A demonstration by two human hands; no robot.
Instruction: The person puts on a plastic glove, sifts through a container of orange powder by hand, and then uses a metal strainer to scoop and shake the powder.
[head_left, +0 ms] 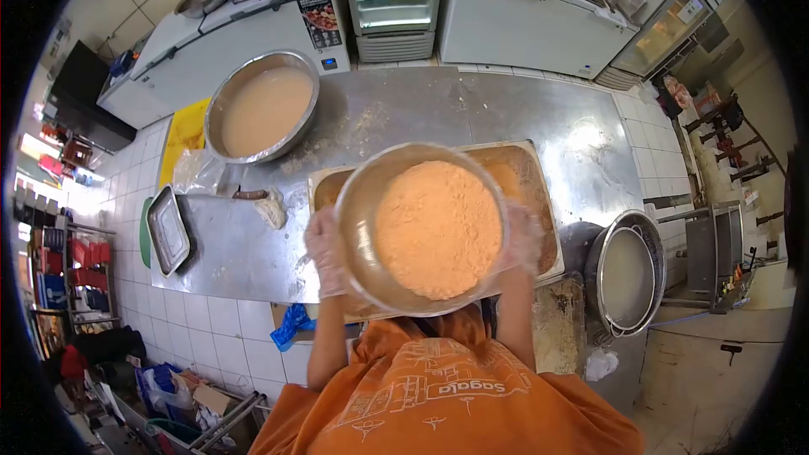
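Note:
A large steel bowl [358, 240] with orange powder [438, 227] in it is held up over a rectangular metal tray [548, 202] on the steel table. My left hand [324, 251], in a clear glove, grips the bowl's left rim. My right hand [521, 240], also gloved and slightly blurred, grips the right rim. The powder lies mostly toward the right side of the bowl. Part of the tray is hidden under the bowl.
A steel basin [265, 109] of pale liquid stands at the back left beside a yellow board [187, 131]. A small tray [170, 232] and a cloth [271, 209] lie on the left. At the right is a pot [628, 278] with cloudy liquid. Freezers [522, 29] stand behind.

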